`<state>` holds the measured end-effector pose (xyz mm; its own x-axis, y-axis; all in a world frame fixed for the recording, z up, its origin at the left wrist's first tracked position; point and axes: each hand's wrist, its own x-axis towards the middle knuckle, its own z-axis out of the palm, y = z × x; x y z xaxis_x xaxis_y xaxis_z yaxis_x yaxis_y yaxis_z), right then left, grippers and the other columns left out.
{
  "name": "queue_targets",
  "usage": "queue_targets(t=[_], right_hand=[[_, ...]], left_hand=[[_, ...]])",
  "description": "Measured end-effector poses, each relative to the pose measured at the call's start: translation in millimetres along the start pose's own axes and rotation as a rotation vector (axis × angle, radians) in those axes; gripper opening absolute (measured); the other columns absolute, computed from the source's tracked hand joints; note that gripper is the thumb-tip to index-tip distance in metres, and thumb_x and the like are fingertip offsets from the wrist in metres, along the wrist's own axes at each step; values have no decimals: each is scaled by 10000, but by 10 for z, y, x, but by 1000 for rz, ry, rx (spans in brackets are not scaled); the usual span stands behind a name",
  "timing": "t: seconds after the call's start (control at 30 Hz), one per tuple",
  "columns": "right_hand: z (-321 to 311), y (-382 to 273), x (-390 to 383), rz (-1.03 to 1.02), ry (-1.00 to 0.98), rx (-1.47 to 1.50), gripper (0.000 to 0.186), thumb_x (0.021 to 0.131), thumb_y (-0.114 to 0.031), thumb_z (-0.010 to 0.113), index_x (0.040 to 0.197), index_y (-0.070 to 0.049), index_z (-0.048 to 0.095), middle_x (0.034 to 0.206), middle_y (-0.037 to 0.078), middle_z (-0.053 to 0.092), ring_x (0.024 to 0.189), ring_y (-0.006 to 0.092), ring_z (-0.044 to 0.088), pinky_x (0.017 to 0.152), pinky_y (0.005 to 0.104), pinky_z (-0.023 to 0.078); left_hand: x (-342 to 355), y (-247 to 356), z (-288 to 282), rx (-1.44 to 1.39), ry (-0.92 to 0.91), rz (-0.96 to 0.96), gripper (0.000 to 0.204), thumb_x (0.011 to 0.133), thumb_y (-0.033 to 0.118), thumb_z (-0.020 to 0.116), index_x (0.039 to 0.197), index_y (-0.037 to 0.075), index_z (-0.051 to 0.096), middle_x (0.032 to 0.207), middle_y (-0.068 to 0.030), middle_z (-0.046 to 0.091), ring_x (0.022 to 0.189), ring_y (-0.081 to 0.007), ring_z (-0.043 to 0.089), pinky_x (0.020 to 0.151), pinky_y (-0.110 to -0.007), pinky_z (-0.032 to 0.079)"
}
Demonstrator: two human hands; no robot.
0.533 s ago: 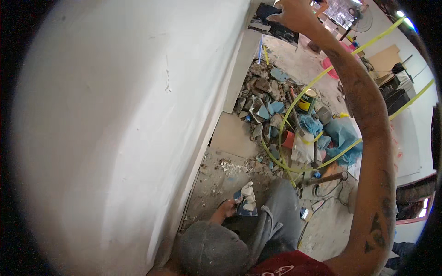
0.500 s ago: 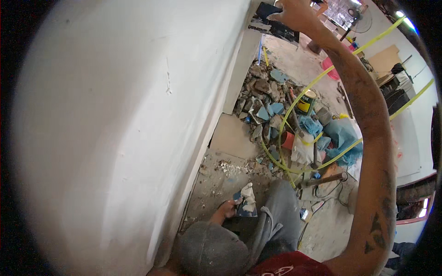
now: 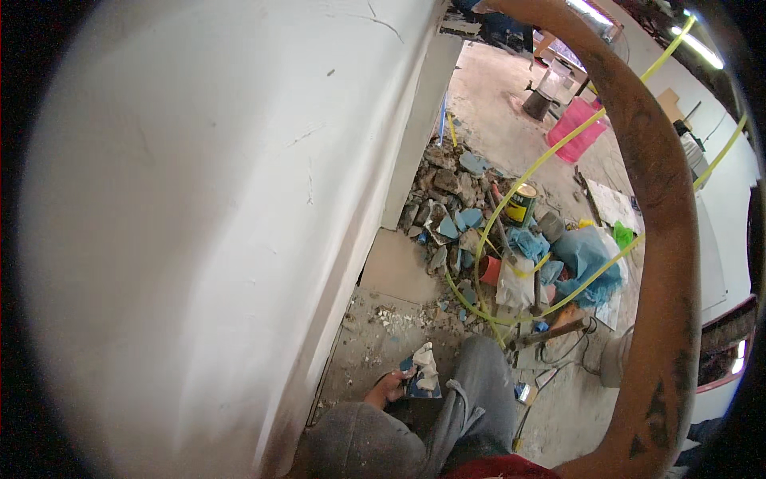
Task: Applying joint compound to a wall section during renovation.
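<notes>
Low in the view, my left hand (image 3: 385, 388) is closed on a dark blue putty knife (image 3: 426, 389) with a lump of white putty (image 3: 425, 366) on its blade. The knife is just left of my bent knee, above the floor. My right arm curves up the right side to the top edge, where my right hand (image 3: 496, 6) is partly cut off. Its fingers close on a dark flat scraper (image 3: 464, 9) beside the edge of the white wall panel (image 3: 231, 184). The panel shows a few scratches and putty marks.
Beyond my knees lies rubble (image 3: 447, 191) with broken tiles. A paint can (image 3: 521, 203), blue plastic bags (image 3: 589, 259) and a looping yellow hose (image 3: 550, 156) are among it. Farther back stands a pink water jug (image 3: 576, 128). Pipes and cables (image 3: 558, 331) lie at the right.
My view has shifted, so the rubble appears lower and more floor shows at the back. My right hand is now closer to the top edge and more cut off. My left hand keeps its hold.
</notes>
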<state>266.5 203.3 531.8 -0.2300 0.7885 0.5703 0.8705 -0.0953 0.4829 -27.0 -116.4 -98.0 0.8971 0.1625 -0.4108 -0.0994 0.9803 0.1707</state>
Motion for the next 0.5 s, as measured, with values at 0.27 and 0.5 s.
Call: queue_targets(t=[0.27,0.5], right_hand=[[-538,300,340,-37,64,-150,571,564,-506,752,628,43,608,581,195,568,593,319,592,571,415,464],[-1219,334,-394,152,165,284,383,630,-322,765,723,23,627,615,133,590,534,236,544,527,371,438]], left_hand=[[375,-339,-739,19,145,-15,283,846,161,550,1083,7,545,1048,-109,603,926,-223,589,825,-378,478],[265,-59,-404,571,167,173,220,843,92,490,1012,-22,572,934,-113,627,838,-227,607,749,-366,484]])
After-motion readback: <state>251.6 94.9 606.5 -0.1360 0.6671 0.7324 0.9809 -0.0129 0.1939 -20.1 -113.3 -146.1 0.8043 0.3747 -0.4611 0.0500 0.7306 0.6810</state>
